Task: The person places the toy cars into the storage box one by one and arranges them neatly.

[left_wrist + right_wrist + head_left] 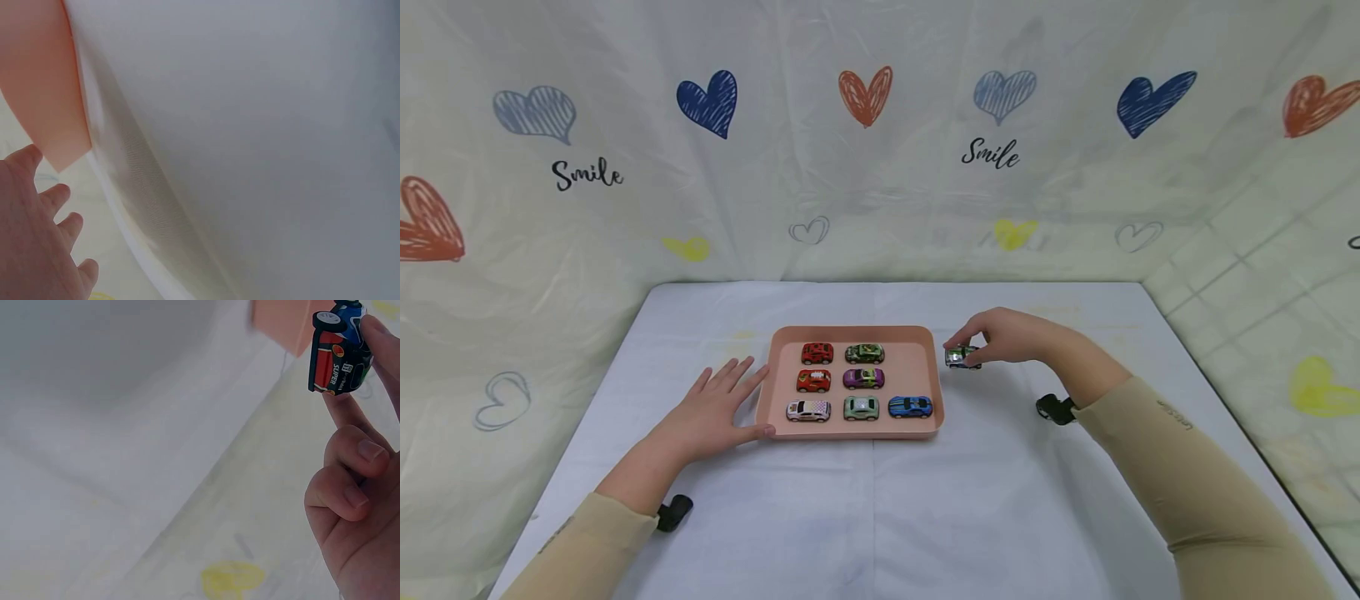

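Observation:
Between thumb and index finger, my right hand [1011, 335] pinches a small toy car [961, 357] just off the right side of the pink tray [930, 367]. In the right wrist view this toy car [340, 353] shows dark green and red sides, a blue part and the word SUPER; the other fingers curl toward the palm. At the tray's left rim, my left hand [711, 417] lies with fingers spread, thumb touching the lower left corner. Inside the tray stand several toy cars, among them a blue car [910, 407], a purple car [863, 379] and a pale green car [861, 407].
A white cloth [872, 508] covers the table beneath the tray. Behind it hangs a pale curtain [910, 183] printed with hearts and the word Smile. Each wrist wears a black camera, one seen at the left wrist [674, 512].

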`<action>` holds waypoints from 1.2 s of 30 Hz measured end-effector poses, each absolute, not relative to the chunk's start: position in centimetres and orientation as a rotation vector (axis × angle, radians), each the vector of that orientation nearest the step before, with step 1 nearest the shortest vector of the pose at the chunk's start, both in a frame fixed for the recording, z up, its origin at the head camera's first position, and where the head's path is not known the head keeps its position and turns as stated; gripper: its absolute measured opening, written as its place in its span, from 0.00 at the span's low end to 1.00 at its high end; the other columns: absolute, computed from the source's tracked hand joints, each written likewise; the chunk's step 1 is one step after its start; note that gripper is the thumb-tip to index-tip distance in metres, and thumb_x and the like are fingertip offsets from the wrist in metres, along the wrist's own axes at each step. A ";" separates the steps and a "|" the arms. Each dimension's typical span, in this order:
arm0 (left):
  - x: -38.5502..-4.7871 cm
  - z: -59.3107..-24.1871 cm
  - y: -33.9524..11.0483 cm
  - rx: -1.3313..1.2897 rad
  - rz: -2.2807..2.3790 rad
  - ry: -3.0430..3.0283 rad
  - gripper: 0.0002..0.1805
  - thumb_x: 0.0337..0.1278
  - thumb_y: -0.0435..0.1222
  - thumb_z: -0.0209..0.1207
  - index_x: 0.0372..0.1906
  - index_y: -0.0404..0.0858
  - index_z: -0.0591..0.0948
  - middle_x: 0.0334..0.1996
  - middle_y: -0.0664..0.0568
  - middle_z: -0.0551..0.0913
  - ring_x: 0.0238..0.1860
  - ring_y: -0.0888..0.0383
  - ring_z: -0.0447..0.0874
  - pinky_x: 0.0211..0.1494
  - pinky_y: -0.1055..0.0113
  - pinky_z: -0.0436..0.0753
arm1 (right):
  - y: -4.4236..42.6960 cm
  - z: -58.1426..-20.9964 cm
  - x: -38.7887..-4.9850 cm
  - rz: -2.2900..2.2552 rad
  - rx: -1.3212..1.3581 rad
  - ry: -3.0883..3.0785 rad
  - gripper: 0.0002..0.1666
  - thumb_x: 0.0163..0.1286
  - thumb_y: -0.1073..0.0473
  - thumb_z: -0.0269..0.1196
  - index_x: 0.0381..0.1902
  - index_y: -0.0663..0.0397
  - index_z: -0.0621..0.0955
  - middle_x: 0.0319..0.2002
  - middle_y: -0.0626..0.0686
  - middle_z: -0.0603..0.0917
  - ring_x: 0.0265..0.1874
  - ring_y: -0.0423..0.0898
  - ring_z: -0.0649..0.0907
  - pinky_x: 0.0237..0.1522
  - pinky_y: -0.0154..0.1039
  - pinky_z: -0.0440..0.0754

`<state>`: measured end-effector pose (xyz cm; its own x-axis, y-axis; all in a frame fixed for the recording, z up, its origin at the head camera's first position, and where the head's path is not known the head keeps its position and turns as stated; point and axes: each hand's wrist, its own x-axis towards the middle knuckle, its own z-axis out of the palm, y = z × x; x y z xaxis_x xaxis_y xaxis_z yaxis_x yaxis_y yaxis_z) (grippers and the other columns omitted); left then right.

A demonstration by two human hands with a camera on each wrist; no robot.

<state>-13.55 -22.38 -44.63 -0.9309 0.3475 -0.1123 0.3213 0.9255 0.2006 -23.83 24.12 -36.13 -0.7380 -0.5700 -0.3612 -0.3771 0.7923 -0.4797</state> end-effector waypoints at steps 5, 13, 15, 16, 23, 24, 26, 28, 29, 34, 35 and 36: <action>-13.7 -45.0 -22.6 0.512 0.263 2.929 0.57 0.49 0.72 0.57 0.80 0.49 0.54 0.78 0.43 0.51 0.78 0.40 0.43 0.77 0.38 0.40 | 21.8 -35.8 -23.9 -0.513 -0.761 2.479 0.20 0.64 0.56 0.70 0.54 0.35 0.86 0.48 0.42 0.84 0.35 0.46 0.77 0.34 0.40 0.80; -13.5 -44.8 -22.6 0.516 0.267 2.927 0.57 0.50 0.73 0.56 0.80 0.49 0.54 0.78 0.43 0.51 0.78 0.40 0.44 0.77 0.39 0.41 | 18.5 -36.2 -24.1 -0.495 -0.806 2.461 0.18 0.64 0.53 0.71 0.53 0.32 0.86 0.47 0.41 0.84 0.40 0.46 0.77 0.38 0.39 0.80; -13.4 -44.8 -22.6 0.524 0.284 2.931 0.56 0.50 0.73 0.55 0.79 0.49 0.55 0.78 0.42 0.52 0.78 0.40 0.44 0.76 0.38 0.42 | 17.9 -36.2 -24.1 -0.504 -0.820 2.451 0.18 0.65 0.53 0.71 0.53 0.34 0.86 0.46 0.41 0.84 0.39 0.46 0.77 0.37 0.40 0.80; -13.4 -44.8 -22.6 0.529 0.293 2.935 0.56 0.50 0.73 0.56 0.79 0.48 0.55 0.78 0.41 0.53 0.77 0.39 0.45 0.76 0.37 0.43 | 17.6 -36.2 -24.2 -0.508 -0.824 2.448 0.18 0.65 0.54 0.70 0.53 0.34 0.86 0.46 0.42 0.84 0.40 0.46 0.77 0.38 0.40 0.80; -13.4 -44.7 -22.4 0.519 0.273 2.934 0.56 0.50 0.73 0.55 0.80 0.50 0.53 0.78 0.42 0.52 0.78 0.40 0.44 0.76 0.38 0.42 | 16.2 -37.0 -24.5 -0.468 -0.840 2.413 0.20 0.65 0.53 0.70 0.56 0.39 0.85 0.48 0.41 0.84 0.46 0.44 0.79 0.47 0.42 0.81; -13.4 -44.6 -22.4 0.522 0.277 2.937 0.56 0.50 0.72 0.56 0.80 0.49 0.54 0.78 0.41 0.52 0.78 0.39 0.44 0.76 0.37 0.42 | 16.1 -37.2 -24.5 -0.456 -0.836 2.412 0.20 0.66 0.54 0.69 0.56 0.39 0.85 0.48 0.41 0.84 0.47 0.43 0.79 0.47 0.42 0.81; -13.4 -44.5 -22.4 0.527 0.294 2.940 0.56 0.50 0.71 0.57 0.79 0.48 0.55 0.77 0.40 0.53 0.77 0.38 0.45 0.75 0.36 0.43 | 15.8 -37.6 -24.5 -0.436 -0.822 2.411 0.20 0.66 0.54 0.69 0.56 0.38 0.85 0.48 0.42 0.84 0.47 0.43 0.79 0.48 0.43 0.81; -13.3 -44.3 -22.3 0.520 0.298 2.940 0.56 0.50 0.71 0.58 0.79 0.48 0.56 0.77 0.40 0.53 0.77 0.38 0.46 0.76 0.37 0.43 | 15.5 -38.1 -24.6 -0.416 -0.802 2.411 0.19 0.66 0.54 0.69 0.55 0.37 0.85 0.48 0.42 0.84 0.48 0.42 0.79 0.49 0.42 0.81; -13.3 -44.2 -22.3 0.519 0.299 2.942 0.56 0.50 0.71 0.58 0.79 0.47 0.56 0.77 0.40 0.54 0.77 0.38 0.46 0.76 0.37 0.44 | 15.4 -38.4 -24.6 -0.405 -0.801 2.410 0.19 0.66 0.54 0.69 0.55 0.37 0.85 0.48 0.42 0.83 0.48 0.42 0.79 0.50 0.43 0.81; -13.3 -44.2 -22.3 0.525 0.298 2.936 0.56 0.50 0.71 0.58 0.79 0.47 0.56 0.77 0.41 0.54 0.77 0.39 0.45 0.76 0.37 0.43 | 14.9 -39.4 -24.6 -0.334 -0.813 2.418 0.17 0.66 0.55 0.69 0.52 0.34 0.86 0.47 0.41 0.84 0.47 0.42 0.80 0.52 0.42 0.81; -13.3 -44.3 -22.3 0.523 0.292 2.935 0.56 0.50 0.71 0.58 0.79 0.48 0.56 0.77 0.41 0.53 0.77 0.39 0.45 0.76 0.38 0.43 | 14.8 -39.6 -24.6 -0.314 -0.818 2.421 0.17 0.66 0.55 0.69 0.52 0.34 0.86 0.47 0.41 0.84 0.46 0.42 0.80 0.52 0.42 0.81; -13.3 -44.4 -22.4 0.526 0.295 2.935 0.56 0.50 0.71 0.58 0.79 0.47 0.56 0.77 0.41 0.53 0.77 0.39 0.45 0.76 0.38 0.43 | 14.7 -39.7 -24.6 -0.296 -0.820 2.425 0.17 0.66 0.55 0.69 0.52 0.34 0.86 0.46 0.41 0.84 0.46 0.41 0.80 0.52 0.42 0.81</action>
